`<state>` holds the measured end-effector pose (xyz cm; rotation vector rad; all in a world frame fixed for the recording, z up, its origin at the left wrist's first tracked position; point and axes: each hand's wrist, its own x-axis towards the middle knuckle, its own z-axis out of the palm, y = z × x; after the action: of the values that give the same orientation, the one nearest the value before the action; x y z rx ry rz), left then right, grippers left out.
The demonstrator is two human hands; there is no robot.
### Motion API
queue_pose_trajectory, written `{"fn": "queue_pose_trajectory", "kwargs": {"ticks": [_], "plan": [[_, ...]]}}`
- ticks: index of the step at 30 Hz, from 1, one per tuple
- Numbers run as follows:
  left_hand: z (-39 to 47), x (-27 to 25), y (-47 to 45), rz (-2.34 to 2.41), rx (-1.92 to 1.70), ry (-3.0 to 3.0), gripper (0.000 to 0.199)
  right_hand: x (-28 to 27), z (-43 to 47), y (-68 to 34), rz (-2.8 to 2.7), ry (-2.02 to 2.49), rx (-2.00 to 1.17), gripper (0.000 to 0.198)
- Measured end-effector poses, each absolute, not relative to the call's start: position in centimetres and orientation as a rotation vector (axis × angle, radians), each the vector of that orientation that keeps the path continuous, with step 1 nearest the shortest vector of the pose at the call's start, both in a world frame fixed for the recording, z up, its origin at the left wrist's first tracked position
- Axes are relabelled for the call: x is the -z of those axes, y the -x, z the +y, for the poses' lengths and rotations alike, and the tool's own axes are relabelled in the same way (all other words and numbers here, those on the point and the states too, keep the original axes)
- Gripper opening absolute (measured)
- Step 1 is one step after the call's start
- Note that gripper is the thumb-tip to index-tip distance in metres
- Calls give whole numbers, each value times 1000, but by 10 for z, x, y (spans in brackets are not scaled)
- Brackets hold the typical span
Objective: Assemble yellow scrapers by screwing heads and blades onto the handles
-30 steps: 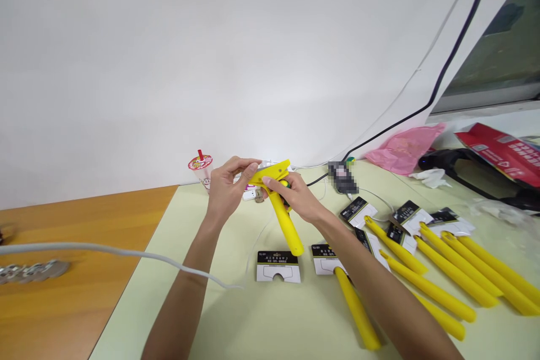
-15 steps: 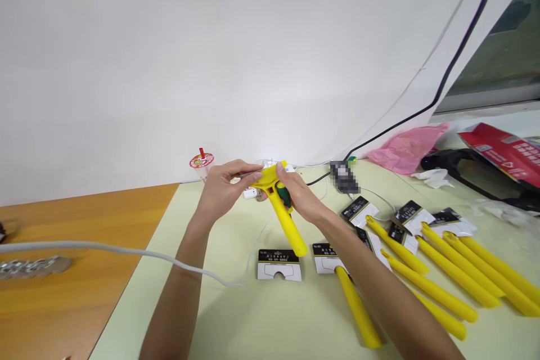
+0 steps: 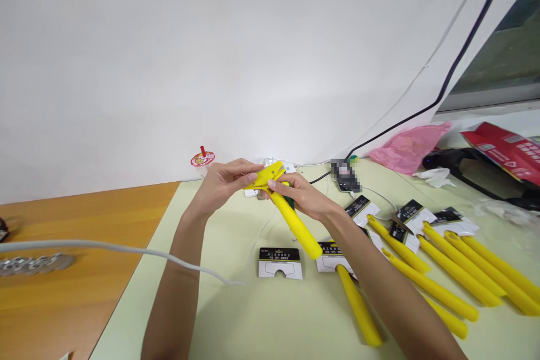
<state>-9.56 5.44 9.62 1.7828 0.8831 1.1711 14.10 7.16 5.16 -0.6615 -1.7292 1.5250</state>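
Observation:
In front of me a yellow scraper (image 3: 295, 225) is held up over the table, its handle slanting down to the right. My left hand (image 3: 225, 183) pinches the left end of its flat yellow head (image 3: 265, 175) between thumb and fingers. My right hand (image 3: 304, 194) is closed round the right side, the thumb on the joint of head and handle. Under its fingers shows part of a green-and-yellow object (image 3: 289, 201), mostly hidden. A black-and-white packaging card (image 3: 280, 263) lies below. Right of it, another card (image 3: 331, 259) has a yellow handle (image 3: 358, 306) beside it.
Several yellow scrapers (image 3: 459, 270) with cards lie at right. Behind stand a lidded cup (image 3: 203, 158) with a red straw, a phone (image 3: 346, 175), a pink bag (image 3: 411, 149) and a red box (image 3: 504, 152). A white cable (image 3: 126, 250) crosses the left side.
The scraper has turned so that its handle end swings to the right and its head tips. My right thumb has slid from the head's right end down towards the joint.

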Motion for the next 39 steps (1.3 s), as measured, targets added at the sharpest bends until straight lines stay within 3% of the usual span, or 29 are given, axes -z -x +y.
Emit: {"fn": "queue_pose_trajectory", "kwargs": {"ticks": [11, 22, 26, 39], "plan": [[52, -100, 102, 896, -1079, -1828, 32, -54, 69, -137, -1739, 680, -1482, 63], [40, -104, 96, 933, -1080, -2048, 36, -57, 64, -136, -1716, 743, -1374, 51], [41, -103, 87, 1027, -1199, -1952, 29, -54, 65, -135, -1713, 721, -1344, 51], [40, -105, 77, 1158, -1261, -2010, 31, -57, 62, -134, -1774, 687, -1282, 52]]}}
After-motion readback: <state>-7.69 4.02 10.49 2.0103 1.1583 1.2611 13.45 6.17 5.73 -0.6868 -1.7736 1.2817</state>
